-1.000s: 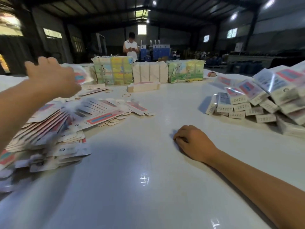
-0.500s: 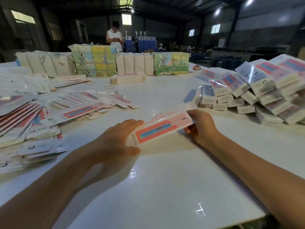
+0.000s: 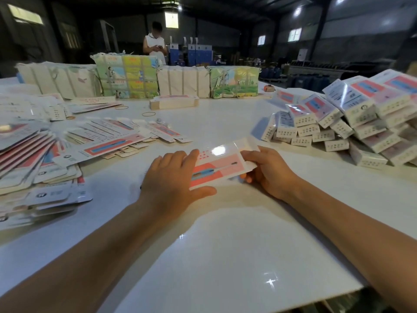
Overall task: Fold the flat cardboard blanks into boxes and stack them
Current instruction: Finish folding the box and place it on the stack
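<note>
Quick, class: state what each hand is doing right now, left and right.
Left hand: holds the cardboard blank, thumb under its near edge.
Right hand: grips the blank's other end.

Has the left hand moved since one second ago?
Yes. The left hand came from above the pile of flat blanks toward the table's middle, onto the blank.
</note>
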The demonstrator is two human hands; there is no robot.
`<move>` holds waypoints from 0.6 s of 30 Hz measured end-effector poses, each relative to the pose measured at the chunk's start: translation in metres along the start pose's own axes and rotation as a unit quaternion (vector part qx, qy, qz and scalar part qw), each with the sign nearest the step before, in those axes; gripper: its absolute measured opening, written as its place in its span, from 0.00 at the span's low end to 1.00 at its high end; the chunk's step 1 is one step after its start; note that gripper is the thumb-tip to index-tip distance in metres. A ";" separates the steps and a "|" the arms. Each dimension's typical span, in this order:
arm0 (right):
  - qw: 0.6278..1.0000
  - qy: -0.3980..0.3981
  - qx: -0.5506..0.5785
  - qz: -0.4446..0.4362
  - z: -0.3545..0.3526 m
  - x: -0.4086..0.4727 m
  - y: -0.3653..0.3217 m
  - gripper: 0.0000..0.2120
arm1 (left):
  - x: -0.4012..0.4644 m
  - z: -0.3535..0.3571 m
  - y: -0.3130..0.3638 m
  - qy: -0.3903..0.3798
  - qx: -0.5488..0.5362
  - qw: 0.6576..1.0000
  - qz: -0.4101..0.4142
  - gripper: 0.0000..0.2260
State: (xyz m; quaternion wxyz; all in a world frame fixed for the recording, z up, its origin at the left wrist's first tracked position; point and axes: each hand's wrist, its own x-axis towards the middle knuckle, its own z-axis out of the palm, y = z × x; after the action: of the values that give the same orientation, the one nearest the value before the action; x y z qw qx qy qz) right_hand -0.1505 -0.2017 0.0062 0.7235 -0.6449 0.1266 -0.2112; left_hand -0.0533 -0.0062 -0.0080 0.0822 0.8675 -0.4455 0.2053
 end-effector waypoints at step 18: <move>0.919 0.136 -0.273 -0.251 0.020 -0.022 0.004 0.09 | 0.006 -0.007 -0.001 0.117 0.025 0.990 -0.079 0.39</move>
State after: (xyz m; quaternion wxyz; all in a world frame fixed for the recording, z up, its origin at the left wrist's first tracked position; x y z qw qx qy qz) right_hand -0.1598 -0.1732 0.0035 0.4186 -0.7930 0.1103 -0.4286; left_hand -0.0515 -0.0083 0.0010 0.1283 0.8717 -0.3579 0.3093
